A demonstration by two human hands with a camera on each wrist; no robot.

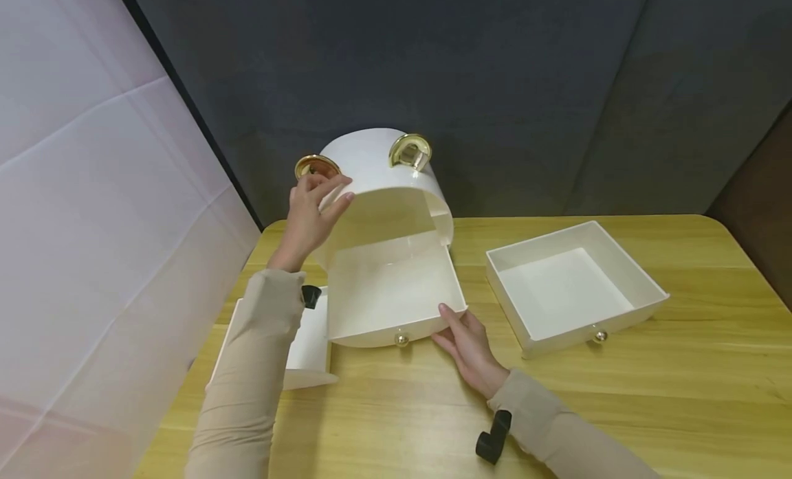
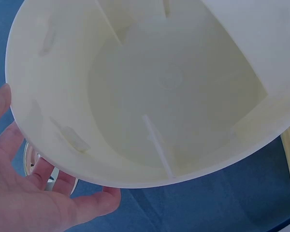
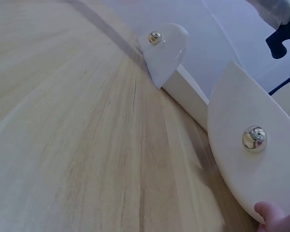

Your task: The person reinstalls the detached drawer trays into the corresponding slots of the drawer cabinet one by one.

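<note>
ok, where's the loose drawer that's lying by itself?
In the head view the loose drawer sits on the wooden table at the person's right, beside the white round cabinet, beyond the right hand, its gold knob facing the person.

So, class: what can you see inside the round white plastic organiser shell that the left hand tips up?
The round white plastic organiser shell is hollow: bare walls and thin moulded ribs show. The left hand grips its rim. Its outer back is hidden.
</note>
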